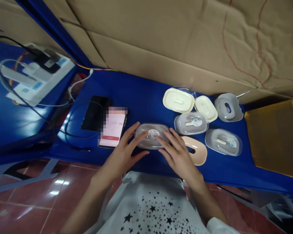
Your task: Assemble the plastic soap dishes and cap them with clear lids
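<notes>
In the head view, a grey soap box [152, 145] with a clear lid and a round label lies on the blue table in front of me. My left hand [130, 144] grips its left end, one finger on the lid by the label and the thumb along the front edge. From the other end my right hand [178, 152] grips it too, a fingertip beside the label. Just right of that hand lies a peach oval tray [199, 151] with a dark slot, partly hidden by the fingers. Behind it stands another lidded grey soap box [189, 125].
A third lidded grey box [222, 143], two cream dish parts [178, 100] and a grey holed base [229, 107] sit to the right, near a yellow-brown box [273, 139]. Leftward lie a lit phone [112, 126], a dark phone [95, 112], cables and a power strip [41, 81].
</notes>
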`<action>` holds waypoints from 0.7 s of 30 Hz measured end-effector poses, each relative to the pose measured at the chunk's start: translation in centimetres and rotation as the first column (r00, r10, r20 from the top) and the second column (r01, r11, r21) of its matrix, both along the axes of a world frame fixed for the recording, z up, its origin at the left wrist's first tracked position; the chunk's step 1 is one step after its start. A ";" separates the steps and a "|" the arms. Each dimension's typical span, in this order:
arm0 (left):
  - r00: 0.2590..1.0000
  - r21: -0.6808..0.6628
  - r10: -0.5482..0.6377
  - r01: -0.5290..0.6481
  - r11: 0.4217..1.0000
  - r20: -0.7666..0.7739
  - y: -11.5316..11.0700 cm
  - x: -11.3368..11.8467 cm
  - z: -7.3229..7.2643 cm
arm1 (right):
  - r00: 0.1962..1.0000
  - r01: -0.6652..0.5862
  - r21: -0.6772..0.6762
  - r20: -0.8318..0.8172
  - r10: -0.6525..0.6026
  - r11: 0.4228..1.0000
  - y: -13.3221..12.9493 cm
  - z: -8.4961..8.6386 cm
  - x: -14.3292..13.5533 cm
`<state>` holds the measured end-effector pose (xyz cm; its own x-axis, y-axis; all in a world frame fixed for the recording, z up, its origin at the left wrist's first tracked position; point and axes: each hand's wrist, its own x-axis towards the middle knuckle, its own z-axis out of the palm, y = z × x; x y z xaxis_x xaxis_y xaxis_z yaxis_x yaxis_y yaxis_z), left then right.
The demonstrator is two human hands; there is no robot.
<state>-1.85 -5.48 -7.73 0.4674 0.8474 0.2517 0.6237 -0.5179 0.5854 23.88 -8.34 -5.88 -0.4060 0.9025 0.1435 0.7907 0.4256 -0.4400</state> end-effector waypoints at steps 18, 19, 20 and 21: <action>0.988 0.174 -0.020 0.047 0.984 -0.156 -0.6 0.6 -1.1 | 0.973 -0.084 0.140 0.224 0.051 0.987 -0.7 -1.4 0.1; 0.986 0.171 -0.023 0.052 0.984 -0.166 -0.5 0.6 -1.1 | 0.971 -0.085 0.136 0.232 0.051 0.987 -0.6 -1.3 0.1; 0.984 0.170 -0.022 0.052 0.984 -0.177 -0.5 0.7 -1.0 | 0.970 -0.086 0.131 0.237 0.053 0.988 -0.5 -1.2 0.0; 0.982 0.177 -0.011 0.045 0.983 -0.189 -0.3 0.9 -0.9 | 0.970 -0.087 0.128 0.235 0.055 0.988 -0.3 -1.0 0.1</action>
